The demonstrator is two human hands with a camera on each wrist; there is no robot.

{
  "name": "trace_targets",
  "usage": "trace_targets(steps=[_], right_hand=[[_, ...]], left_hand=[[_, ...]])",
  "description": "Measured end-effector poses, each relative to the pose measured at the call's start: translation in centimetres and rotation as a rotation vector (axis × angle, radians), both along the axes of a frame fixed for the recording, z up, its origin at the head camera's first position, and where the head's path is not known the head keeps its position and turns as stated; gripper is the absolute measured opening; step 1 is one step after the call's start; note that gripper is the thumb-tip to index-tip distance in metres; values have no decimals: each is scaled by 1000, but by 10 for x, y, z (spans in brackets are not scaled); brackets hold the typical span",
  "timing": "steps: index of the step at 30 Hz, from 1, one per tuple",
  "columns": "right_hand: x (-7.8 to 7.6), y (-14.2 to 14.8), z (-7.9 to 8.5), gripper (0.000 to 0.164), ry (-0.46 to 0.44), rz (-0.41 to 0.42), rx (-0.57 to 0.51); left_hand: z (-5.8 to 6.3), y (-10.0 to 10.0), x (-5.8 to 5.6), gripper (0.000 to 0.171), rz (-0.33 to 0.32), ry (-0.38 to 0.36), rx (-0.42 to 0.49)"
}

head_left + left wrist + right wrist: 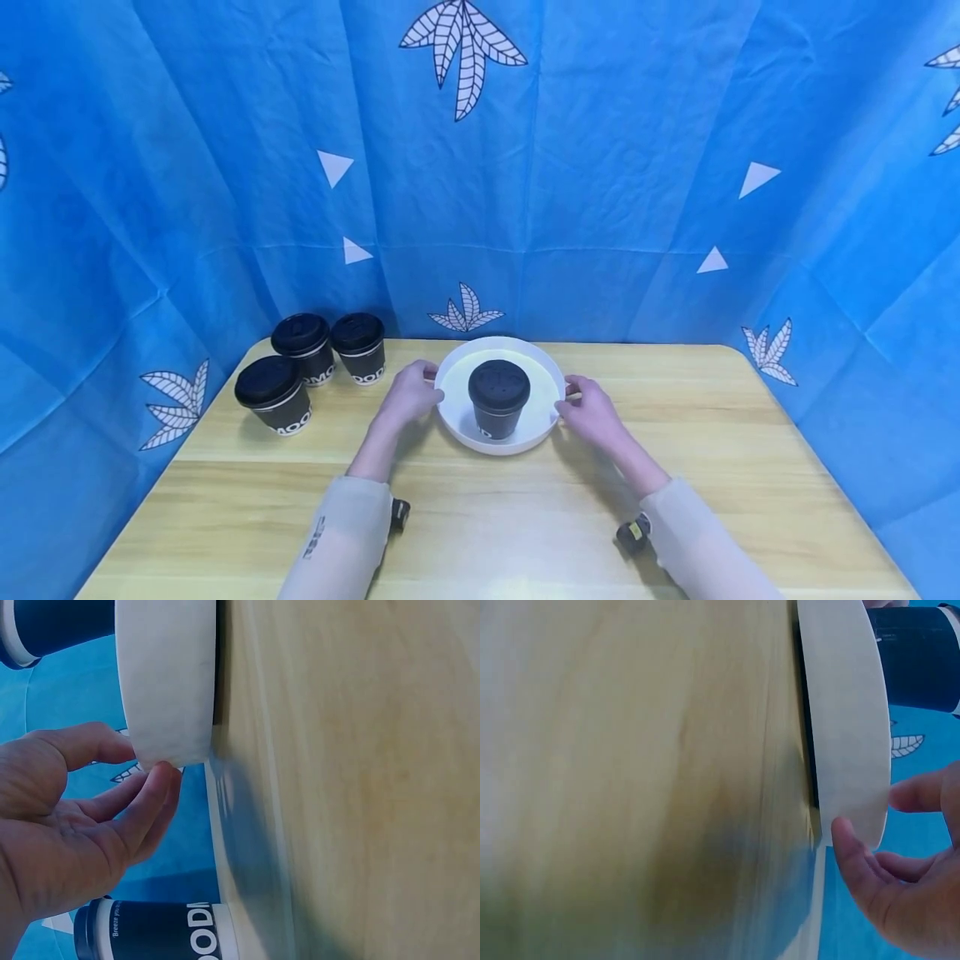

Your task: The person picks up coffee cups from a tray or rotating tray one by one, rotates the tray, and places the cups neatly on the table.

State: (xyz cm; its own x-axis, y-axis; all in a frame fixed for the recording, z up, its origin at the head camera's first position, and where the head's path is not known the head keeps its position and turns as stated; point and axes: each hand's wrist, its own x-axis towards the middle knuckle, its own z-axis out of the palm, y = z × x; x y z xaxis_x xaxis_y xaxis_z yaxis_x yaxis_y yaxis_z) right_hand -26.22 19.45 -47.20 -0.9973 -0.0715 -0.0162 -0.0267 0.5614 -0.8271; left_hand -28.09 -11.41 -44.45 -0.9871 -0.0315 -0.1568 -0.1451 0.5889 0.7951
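Observation:
A round white tray (501, 448) is held between both hands near the back middle of the table. On it, upright, stands a black paper coffee cup with a black lid (498, 387). My left hand (410, 393) pinches the tray's left side, thumb at the rim and fingertips against the outer wall (169, 682), as the left wrist view shows. Opposite it, my right hand (592, 414) grips the right side the same way. In the right wrist view a dark strip of shadow runs along the tray's underside (847, 712).
Several more lidded black cups cluster at the back left: one in front (273, 396), one behind it (303, 348) and one nearest my left hand (360, 346). A blue curtain (600, 208) with leaf prints hangs right behind the wooden table (480, 525).

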Motion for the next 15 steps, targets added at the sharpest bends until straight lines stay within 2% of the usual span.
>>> trace_targets(steps=[7,15], right_hand=[[-11,-1,2,57,39,-23,87],[-24,-4,2,55,35,-17,107]], left_hand=[[-4,-2,-7,54,-13,29,-12],[-4,-3,-14,55,-19,43,-40]])
